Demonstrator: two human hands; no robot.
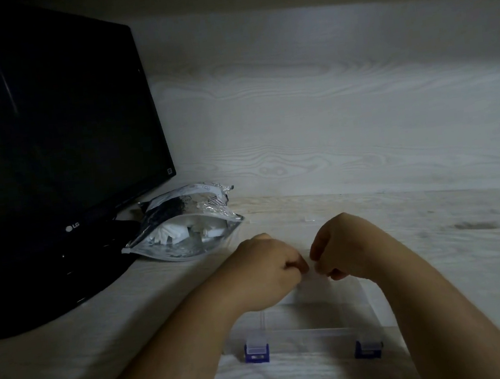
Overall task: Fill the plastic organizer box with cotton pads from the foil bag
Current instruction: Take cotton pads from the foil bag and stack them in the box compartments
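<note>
Leftmost, a dark monitor (45,120) stands on the pale wood-grain desk (457,245), its screen black. Just to its right, touching the monitor's base, the foil bag (181,202) lies on its side. Its mouth gapes toward the person, and the line of the opening runs left to right, rising a little at the right end. White cotton pads (178,229) show inside the opening.

Nearer and to the right, the left hand (265,269) and the right hand (344,247) meet knuckle to knuckle above the far part of the plastic organizer box (310,333). Both hands have their fingers curled under, with fingertips almost touching each other. Something small and pale sits between the fingertips (too dim and blurred to name), so whether either hand grips anything cannot be told.

The box is clear and sits on the desk under the forearms, well apart from the bag. Its near wall runs left to right, carrying one blue latch (256,352) at the left and another blue latch (368,348) at the right, both facing the person.
</note>
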